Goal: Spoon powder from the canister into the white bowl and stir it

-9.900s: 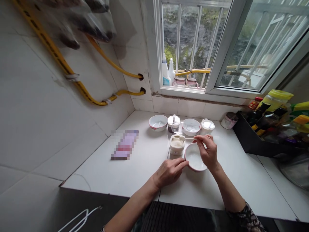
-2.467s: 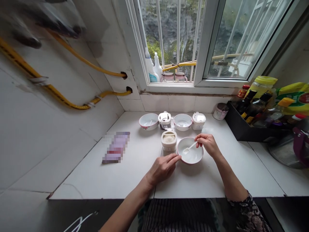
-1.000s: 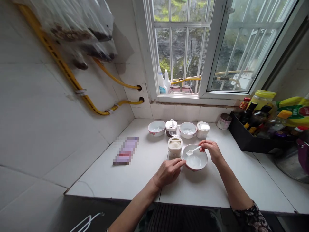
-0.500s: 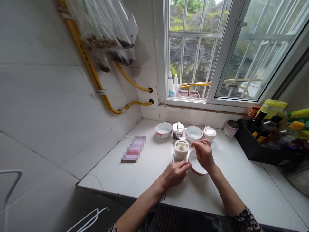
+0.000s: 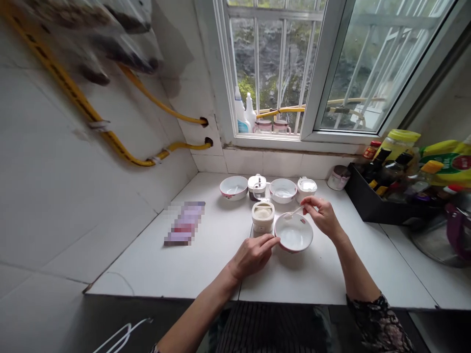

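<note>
In my right hand (image 5: pixel 321 214) is a small white spoon (image 5: pixel 294 212), pinched by its handle end. Its tip is over the back left rim of a white bowl (image 5: pixel 294 235) with a pink edge. My left hand (image 5: pixel 253 255) reaches to that bowl's left rim and grips it with the fingertips; the thumb is largely hidden. Just behind the left hand stands a cream jar (image 5: pixel 263 218), open, with pale powder inside. Behind these are a jar with dark contents (image 5: pixel 256 188), a second white bowl (image 5: pixel 282 191), a lidded white jar (image 5: pixel 306 188) and a bowl (image 5: pixel 234 188) with a spoon.
At the right a black box (image 5: pixel 371 208) holds several bottles, with a pot (image 5: pixel 441 235) beside it. A small pinkish jar (image 5: pixel 338 177) is near the wall. A blurred purple item (image 5: pixel 186 223) lies at the left of the counter (image 5: pixel 154 272). Yellow pipes (image 5: pixel 128 157) run along the wall.
My right hand has moved the spoon from over the powder jar rightward to the bowl's rim. The left hand stays at the bowl. The whole view has shifted slightly.
</note>
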### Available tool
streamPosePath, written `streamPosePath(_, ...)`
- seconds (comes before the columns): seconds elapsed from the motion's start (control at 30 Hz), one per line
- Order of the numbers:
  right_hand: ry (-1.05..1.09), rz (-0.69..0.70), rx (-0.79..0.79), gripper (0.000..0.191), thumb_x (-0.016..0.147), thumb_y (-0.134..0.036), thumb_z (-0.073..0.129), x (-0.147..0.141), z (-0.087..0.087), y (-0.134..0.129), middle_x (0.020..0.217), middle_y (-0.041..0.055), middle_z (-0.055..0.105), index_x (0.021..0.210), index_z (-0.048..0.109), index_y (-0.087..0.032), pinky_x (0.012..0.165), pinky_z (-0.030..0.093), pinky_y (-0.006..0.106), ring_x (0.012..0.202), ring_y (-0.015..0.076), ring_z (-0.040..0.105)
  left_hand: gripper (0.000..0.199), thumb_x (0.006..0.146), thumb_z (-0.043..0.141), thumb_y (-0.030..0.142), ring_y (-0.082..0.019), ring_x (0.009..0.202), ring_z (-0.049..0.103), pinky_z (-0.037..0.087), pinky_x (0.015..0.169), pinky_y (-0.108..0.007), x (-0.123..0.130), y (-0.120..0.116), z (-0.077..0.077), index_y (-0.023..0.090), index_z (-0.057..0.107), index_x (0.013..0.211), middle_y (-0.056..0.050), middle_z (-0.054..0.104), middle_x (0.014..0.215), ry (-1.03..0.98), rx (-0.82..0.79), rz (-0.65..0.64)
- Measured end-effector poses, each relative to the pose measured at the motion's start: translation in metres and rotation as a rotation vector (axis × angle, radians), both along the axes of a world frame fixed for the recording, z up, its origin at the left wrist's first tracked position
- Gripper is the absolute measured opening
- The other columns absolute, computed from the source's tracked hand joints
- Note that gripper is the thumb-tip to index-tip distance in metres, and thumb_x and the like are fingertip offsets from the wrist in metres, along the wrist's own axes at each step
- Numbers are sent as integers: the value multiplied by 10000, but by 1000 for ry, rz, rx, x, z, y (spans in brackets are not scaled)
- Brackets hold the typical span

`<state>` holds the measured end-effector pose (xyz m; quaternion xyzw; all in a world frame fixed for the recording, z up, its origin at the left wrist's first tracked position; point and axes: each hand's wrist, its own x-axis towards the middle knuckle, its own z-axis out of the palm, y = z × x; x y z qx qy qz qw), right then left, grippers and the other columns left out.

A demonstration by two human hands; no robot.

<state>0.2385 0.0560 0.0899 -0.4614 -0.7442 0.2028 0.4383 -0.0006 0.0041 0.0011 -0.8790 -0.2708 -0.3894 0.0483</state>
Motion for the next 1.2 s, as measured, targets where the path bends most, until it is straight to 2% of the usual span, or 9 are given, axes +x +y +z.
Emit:
streamPosePath(0.1, -367, 68, 56, 206, 852, -122, 457, 14, 4, -4, 646, 12, 653, 776, 629, -206, 784, 400, 335, 643, 161, 561, 364, 898, 387, 52, -162, 869, 693, 588, 659, -234, 0, -1, 0, 136, 559, 1208, -106, 696, 1021, 1, 0, -3)
streamPosePath(0.23, -562, 73, 46, 251, 862, -74, 423, 21, 3, -9, 628, 8, 618, 761, 615, -200, 806, 375, 341, 620, 149, 527, 355, 894, 404, 41, -163, 846, 694, 587, 635, -231, 0, -1, 1, 134, 566, 1196, -104, 700, 1017, -9, 6, -4)
streamPosePath(0.43, -471, 228, -126, 247, 837, -75, 419, 14, 2, -16, 626, -19, 647, 788, 618, -214, 804, 398, 328, 620, 143, 551, 348, 895, 408, 33, -160, 837, 697, 590, 631, -237, 0, -1, 2, 124, 562, 1194, -108, 699, 1014, -32, 25, -9)
streamPosePath(0.63, -493, 30, -59, 253, 854, -77, 407, 15, -2, -12, 678, 11, 670, 781, 616, -200, 842, 386, 369, 605, 145, 532, 336, 908, 408, 41, -153, 829, 699, 584, 613, -222, -1, -2, 4, 133, 557, 1196, -103, 702, 999, -26, 30, -2)
streamPosePath(0.7, -505, 44, -67, 258, 858, -66, 402, 15, -3, -13, 680, 11, 662, 782, 614, -193, 847, 381, 370, 598, 138, 535, 338, 905, 413, 38, -154, 829, 698, 583, 614, -223, -1, -3, 4, 132, 554, 1198, -100, 703, 998, -24, 30, -3)
streamPosePath(0.83, -460, 169, -93, 251, 856, -64, 410, 11, -4, -16, 642, -14, 629, 793, 612, -200, 813, 394, 337, 587, 129, 539, 339, 903, 420, 35, -152, 822, 698, 583, 614, -223, -1, -3, 4, 132, 552, 1200, -96, 705, 992, -29, 25, -7)
streamPosePath(1.03, -491, 3, -32, 249, 856, -58, 416, 12, -4, -14, 695, 16, 674, 788, 616, -190, 818, 377, 346, 604, 141, 542, 352, 902, 424, 31, -153, 833, 695, 582, 612, -223, -1, -3, 4, 127, 549, 1217, -96, 702, 1003, -27, 5, -19)
streamPosePath(1.2, -494, 128, -91, 255, 849, -49, 409, 4, -4, -19, 692, 10, 650, 795, 612, -194, 791, 384, 326, 623, 140, 550, 375, 914, 422, 47, -149, 845, 697, 585, 635, -220, -2, -4, 5, 144, 536, 1259, -91, 701, 1008, -18, -5, -5)
